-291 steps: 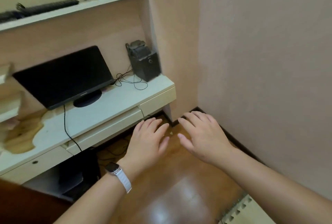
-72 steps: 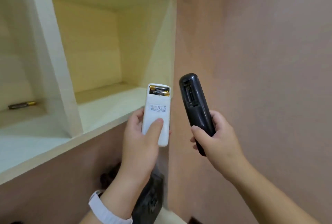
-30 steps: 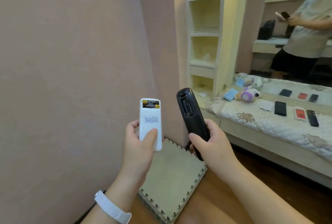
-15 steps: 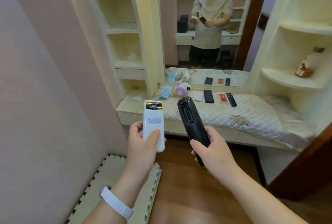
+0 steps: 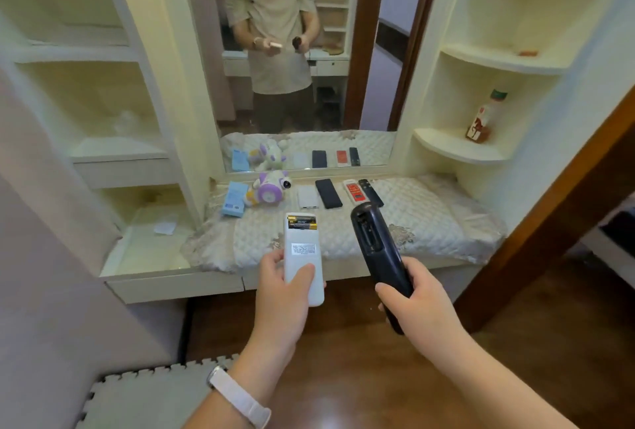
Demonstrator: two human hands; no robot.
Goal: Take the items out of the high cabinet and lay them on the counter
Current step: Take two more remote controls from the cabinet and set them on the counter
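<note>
Two remotes are being held up side by side, backs toward the camera. The left hand [image 5: 280, 294] is wrapping its fingers [image 5: 302, 275] around the lower half of the white remote [image 5: 302, 250], whose open battery bay is showing two batteries [image 5: 301, 222] at the top. The right hand [image 5: 421, 305] is closing its fingers [image 5: 388, 291] around the black remote [image 5: 376, 256], its battery bay open too. Beyond the fingers, the quilted surface [image 5: 429, 222] is carrying a blue box [image 5: 233, 198], a purple toy [image 5: 269, 188], a white slab [image 5: 307, 196], a black slab [image 5: 329, 193], a red-and-white remote [image 5: 354, 190] and a slim black remote [image 5: 371, 192]. A mirror [image 5: 292, 50] is standing behind them. Right of the fingers, a bottle [image 5: 482, 117] is standing on a shelf [image 5: 457, 148].
</note>
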